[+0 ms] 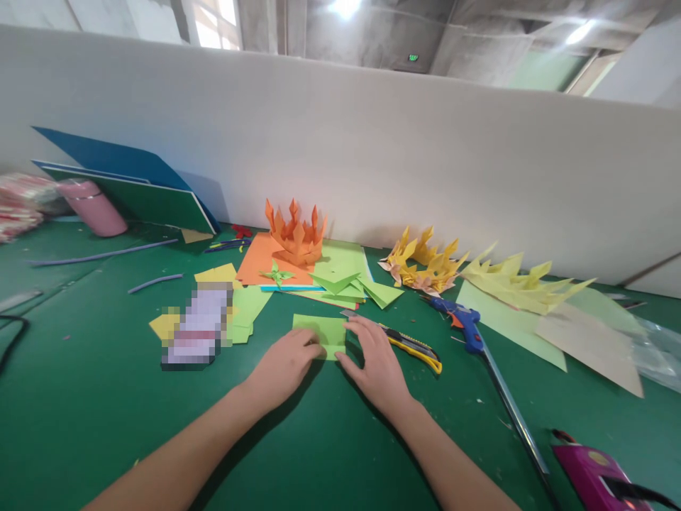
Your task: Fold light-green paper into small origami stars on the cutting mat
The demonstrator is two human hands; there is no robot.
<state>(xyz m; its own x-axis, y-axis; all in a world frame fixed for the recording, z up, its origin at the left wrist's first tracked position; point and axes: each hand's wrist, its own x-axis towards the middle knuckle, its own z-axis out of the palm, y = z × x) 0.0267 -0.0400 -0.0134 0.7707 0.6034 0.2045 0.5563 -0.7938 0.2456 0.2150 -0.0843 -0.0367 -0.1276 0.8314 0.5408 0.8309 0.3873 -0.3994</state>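
A small light-green rectangular paper (333,330) lies on the green table (330,440) in front of me. My left hand (284,360) is at its left side, with the fingers curled together and the thumb and forefinger closed on the paper's lower left part. At the right edge of the sheet is my right hand (377,362), its thumb and fingers apart and the tips at the border of the paper. A yellow-and-black utility knife (415,348) lies just right of that hand, its blade showing past the fingers. Folded green paper pieces (345,285) rest behind the sheet.
An orange paper crown (299,241) and a yellow-orange one (423,262) stand behind, beside a pale-yellow crown strip (524,284). A blue glue gun (468,326) with a long glue stick lies right. A blurred-out phone-like object (199,323) and a pink bottle (96,207) are left.
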